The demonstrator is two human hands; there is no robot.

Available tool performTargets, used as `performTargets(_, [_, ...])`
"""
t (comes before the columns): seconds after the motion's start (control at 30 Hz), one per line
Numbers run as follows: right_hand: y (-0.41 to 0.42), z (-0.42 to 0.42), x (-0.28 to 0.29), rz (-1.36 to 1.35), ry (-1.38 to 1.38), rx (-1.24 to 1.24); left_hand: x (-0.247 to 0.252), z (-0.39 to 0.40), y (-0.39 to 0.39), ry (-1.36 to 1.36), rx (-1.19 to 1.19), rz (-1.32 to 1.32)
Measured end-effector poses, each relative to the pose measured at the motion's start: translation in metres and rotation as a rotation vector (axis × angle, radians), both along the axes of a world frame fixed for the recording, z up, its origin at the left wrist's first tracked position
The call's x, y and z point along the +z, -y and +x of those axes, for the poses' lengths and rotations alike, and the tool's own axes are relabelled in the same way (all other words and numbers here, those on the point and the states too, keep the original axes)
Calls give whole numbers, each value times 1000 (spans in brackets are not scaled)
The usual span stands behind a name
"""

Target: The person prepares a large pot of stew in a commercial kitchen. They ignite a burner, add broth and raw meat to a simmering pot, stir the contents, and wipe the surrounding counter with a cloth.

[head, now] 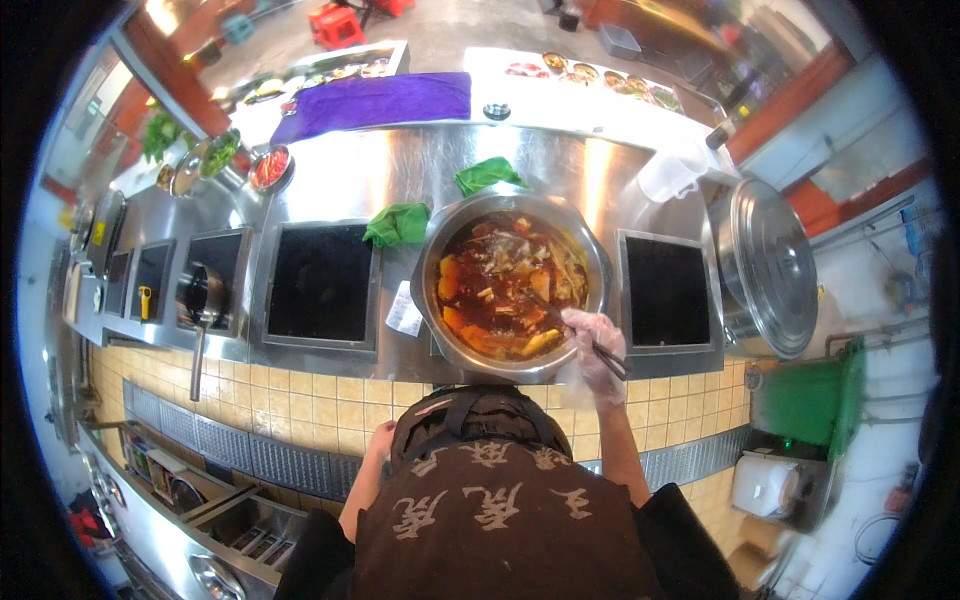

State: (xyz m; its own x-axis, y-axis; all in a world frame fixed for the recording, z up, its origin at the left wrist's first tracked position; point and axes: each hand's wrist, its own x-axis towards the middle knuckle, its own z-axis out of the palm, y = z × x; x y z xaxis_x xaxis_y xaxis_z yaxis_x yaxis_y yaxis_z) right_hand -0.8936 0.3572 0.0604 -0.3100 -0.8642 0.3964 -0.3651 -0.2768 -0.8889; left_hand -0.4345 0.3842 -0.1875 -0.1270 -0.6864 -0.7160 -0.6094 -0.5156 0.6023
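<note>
A large steel pot [425,300] stands in front of me, filled with red-brown broth and several pieces of food [487,337]. My right hand [598,337], in a clear plastic glove, grips dark chopsticks [611,362] at the pot's right front rim. Their tips reach toward the broth and are hard to make out. Low at my left side, by the dark apron [495,517], is my bare left hand [384,439]; its fingers are partly hidden. Green cloths lie beside the pot, one behind it [487,175] and one at its left [397,224]. A paper slip [405,309] bearing writing lies left of the pot.
Black cooktop panels flank the pot at left [322,285] and right [667,292]. A long-handled saucepan [202,296] stands farther left. At right are a lidded stockpot [776,268] and a plastic jug [670,176]. A purple towel [382,101] and bowls line the back counter.
</note>
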Motion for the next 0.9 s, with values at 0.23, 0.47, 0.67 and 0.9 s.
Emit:
performTargets(0.23, [23,20,-44,173,552,-385,22,-31,22,-8,-3,-56])
performTargets(0.47, [33,19,-69,56,246,57,1,-7,19,161,-91,-13])
performTargets(0.67, [29,-6,-14,129,335,-96,-22,12,5,256,-228,-141])
performTargets(0.9, [39,7,-53,99,94,-208,-10,-8,23,237,-155,51])
